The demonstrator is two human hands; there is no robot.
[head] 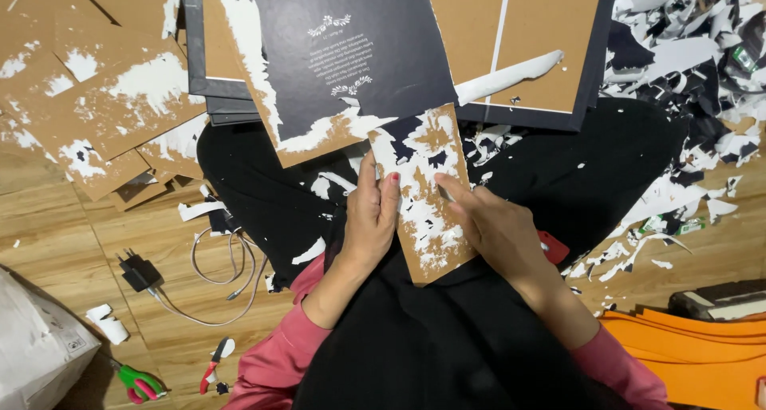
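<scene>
My left hand (371,218) grips the left edge of a narrow brown cardboard strip (427,218) with torn white and dark paper stuck on it. On the strip's right side rests my right hand (495,226), its forefinger pressed on the paper face. The strip lies over my lap, which is covered by black cloth (558,163). Just beyond it lies a larger cardboard panel (343,59), still partly covered in dark printed paper and torn along its edges.
Peeled cardboard sheets (104,99) are piled at the left, and dark-edged boards (527,51) lie at the top. A heap of torn paper scraps (694,51) fills the right. A charger with cable (140,273), green scissors (140,382) and orange sheets (702,354) lie on the wooden floor.
</scene>
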